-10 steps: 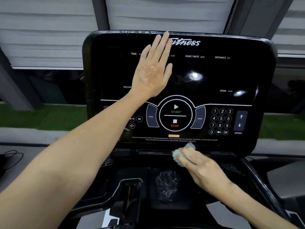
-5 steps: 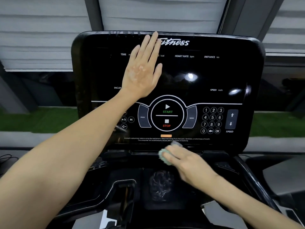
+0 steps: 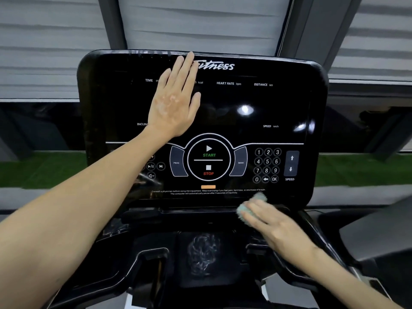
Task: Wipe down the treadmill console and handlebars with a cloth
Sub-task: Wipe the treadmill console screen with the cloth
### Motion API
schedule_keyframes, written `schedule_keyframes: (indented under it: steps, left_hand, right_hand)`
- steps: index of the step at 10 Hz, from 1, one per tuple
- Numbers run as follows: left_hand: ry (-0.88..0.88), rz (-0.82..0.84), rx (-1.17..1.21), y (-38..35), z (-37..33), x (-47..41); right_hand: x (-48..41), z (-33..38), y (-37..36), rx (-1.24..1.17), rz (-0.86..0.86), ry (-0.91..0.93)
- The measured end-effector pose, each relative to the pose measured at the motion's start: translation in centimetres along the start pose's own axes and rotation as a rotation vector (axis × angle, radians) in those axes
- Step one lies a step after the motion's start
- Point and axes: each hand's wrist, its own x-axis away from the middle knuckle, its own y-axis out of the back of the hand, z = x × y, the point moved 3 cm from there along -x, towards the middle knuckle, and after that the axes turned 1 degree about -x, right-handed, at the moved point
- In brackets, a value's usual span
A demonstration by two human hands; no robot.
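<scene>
The black treadmill console point(image 3: 278, 103) stands upright in front of me, with START and STOP buttons in the middle and a number pad at the right. My left hand point(image 3: 174, 103) presses flat on its upper left, fingers straight and reaching the top edge. My right hand point(image 3: 274, 226) holds a bunched pale green cloth point(image 3: 245, 211) against the ledge at the console's lower edge, below the number pad. The fingers cover most of the cloth.
Below the console a dark tray point(image 3: 205, 253) shows a whitish smear in its centre recess. Black handlebar arms run down at the lower left point(image 3: 124, 270) and along the right point(image 3: 312, 221). Behind the console are grey blinds and a strip of green turf.
My right hand slid the cloth left along the console's lower edge, then right to below the number pad. My left hand stayed flat on the same spot.
</scene>
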Motion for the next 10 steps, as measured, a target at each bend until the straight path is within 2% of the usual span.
schedule_keyframes:
  steps: [1,2,4,6,8,9,10]
  left_hand:
    - [0.0,-0.002,0.018,0.1,0.1,0.0]
    - [-0.002,-0.004,0.024,0.1,0.2,-0.1]
    - [0.0,-0.009,0.019,0.0,0.2,0.0]
    - [0.004,-0.014,0.008,-0.1,0.2,0.0]
    - [0.002,-0.013,0.009,-0.1,0.1,0.0]
    - [-0.001,-0.014,0.014,0.0,0.1,0.0]
    - [0.0,-0.009,0.01,0.0,0.2,0.0]
  right_hand:
    - [-2.8,2.2,-1.4,-0.051,-0.029,0.066]
    - [-2.6,1.8,-0.9,-0.02,-0.001,0.032]
    - [1.4,-2.4,1.5,-0.03,-0.014,-0.149]
    - [4.4,-3.6,3.2,-0.007,-0.052,-0.334]
    - [0.3,-0.6,0.4,0.016,-0.019,-0.133]
    - [-1.0,0.6,-0.8,-0.062,-0.017,-0.086]
    - [0.0,-0.2,0.3,-0.085,-0.03,-0.117]
